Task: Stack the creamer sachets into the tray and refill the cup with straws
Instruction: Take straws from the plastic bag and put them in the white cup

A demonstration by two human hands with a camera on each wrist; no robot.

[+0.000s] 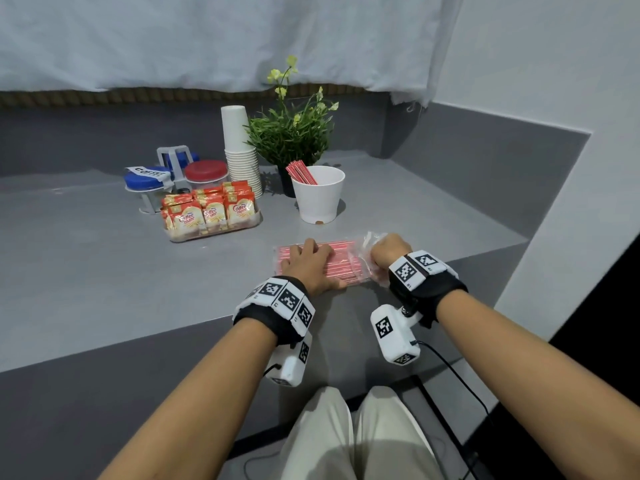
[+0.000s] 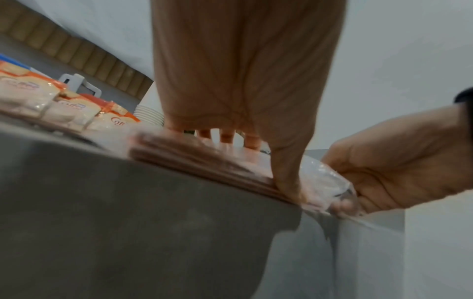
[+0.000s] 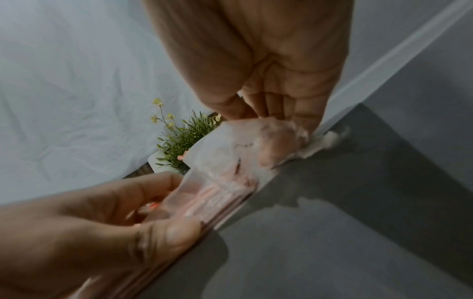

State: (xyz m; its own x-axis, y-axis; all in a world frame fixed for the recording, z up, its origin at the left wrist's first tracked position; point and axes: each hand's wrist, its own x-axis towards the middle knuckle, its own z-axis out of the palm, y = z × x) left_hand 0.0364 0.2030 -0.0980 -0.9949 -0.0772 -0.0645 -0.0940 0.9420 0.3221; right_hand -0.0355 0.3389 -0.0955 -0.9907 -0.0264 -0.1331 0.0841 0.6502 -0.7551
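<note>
A clear plastic bag of red-striped straws (image 1: 341,259) lies flat on the grey counter near its front edge. My left hand (image 1: 310,259) lies on top of it with fingers spread, the thumb along the near edge. My right hand (image 1: 386,251) grips the crumpled open end of the bag (image 3: 230,161) at the right. Behind them stands a white cup (image 1: 320,202) with a few red straws (image 1: 300,173) leaning in it. To the left, creamer sachets (image 1: 207,211) stand in rows in a clear tray (image 1: 214,234).
A stack of white paper cups (image 1: 239,150) and a potted green plant (image 1: 291,133) stand behind the cup. Jars with blue and red lids (image 1: 166,176) sit in a rack at the back left. The counter's front edge (image 1: 156,336) runs just under my wrists.
</note>
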